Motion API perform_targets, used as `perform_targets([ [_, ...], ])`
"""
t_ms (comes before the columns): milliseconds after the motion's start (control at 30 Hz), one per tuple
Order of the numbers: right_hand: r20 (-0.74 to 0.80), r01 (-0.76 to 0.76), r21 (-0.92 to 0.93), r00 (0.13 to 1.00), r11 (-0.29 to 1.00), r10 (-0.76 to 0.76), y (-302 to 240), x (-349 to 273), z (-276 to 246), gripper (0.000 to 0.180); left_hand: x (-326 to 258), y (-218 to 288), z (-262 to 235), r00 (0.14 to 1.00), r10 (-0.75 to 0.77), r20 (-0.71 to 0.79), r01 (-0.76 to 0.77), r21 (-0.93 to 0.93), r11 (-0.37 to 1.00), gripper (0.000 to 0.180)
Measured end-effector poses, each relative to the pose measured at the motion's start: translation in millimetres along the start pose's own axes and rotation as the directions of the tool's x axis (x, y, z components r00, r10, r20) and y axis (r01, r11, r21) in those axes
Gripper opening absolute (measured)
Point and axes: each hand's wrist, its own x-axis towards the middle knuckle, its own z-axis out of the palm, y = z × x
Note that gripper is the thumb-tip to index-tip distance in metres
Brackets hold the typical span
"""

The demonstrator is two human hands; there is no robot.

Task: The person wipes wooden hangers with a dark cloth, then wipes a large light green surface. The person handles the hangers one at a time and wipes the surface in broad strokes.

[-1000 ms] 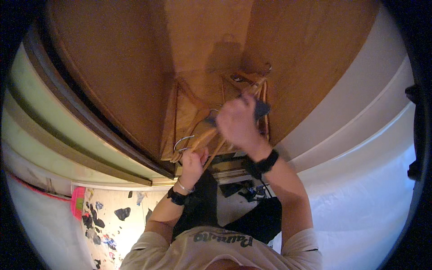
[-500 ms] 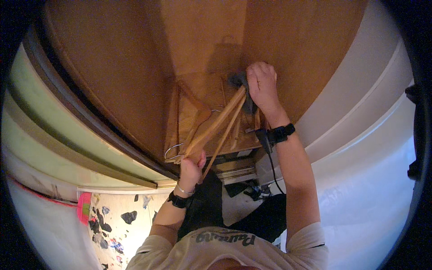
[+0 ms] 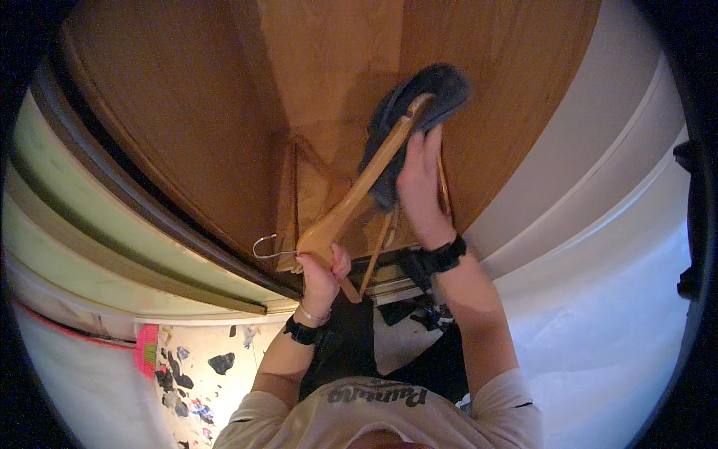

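My left hand (image 3: 320, 277) is closed round a light wooden clothes hanger (image 3: 366, 182) near its neck. The metal hook sticks out to the left, and one arm of the hanger slants up and away to the right. A dark grey cloth (image 3: 441, 86) lies behind and around that far arm, with its lower part hanging down. Against the cloth and just right of the hanger is my right hand (image 3: 421, 191), slightly blurred, its fingers stretched upward. The cloth and hanger partly hide where those fingertips touch.
Other wooden hangers (image 3: 294, 179) stand on the floor of the open brown wooden cabinet (image 3: 501, 97). To the lower left, a pink broom head (image 3: 146, 350) rests near scattered dark scraps (image 3: 221, 364) on the pale floor.
The hanger has turned to show its broad side, and the cloth has spread out beyond its far arm. My right hand has moved lower and its bent fingers have straightened.
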Motion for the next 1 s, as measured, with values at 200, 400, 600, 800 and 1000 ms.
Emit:
perform_targets([
  [200,-0.033,-0.069,-0.078,0.997,0.995,0.067,21,9,-8,0.032,2,-9,2,0.999,-0.049,0.014,0.050,-0.096,0.994,0.078],
  [400,0.201,-0.184,-0.220,0.952,0.958,0.229,59,-77,0,0.022,22,22,26,0.999,0.015,-0.040,-0.025,-0.247,0.969,0.073],
  [600,0.295,-0.051,-0.287,0.945,0.957,0.139,93,-159,-16,0.016,39,44,37,0.993,0.089,-0.079,-0.108,-0.289,0.951,0.072],
  [800,0.281,-0.035,-0.473,0.941,0.881,0.188,93,-149,-31,0.019,39,23,26,1.000,0.013,0.017,-0.008,-0.279,0.960,0.071],
  [1000,0.066,0.040,-0.356,0.998,0.933,-0.017,46,-63,-25,0.027,23,5,38,0.998,-0.063,0.013,0.064,-0.099,0.993,0.074],
])
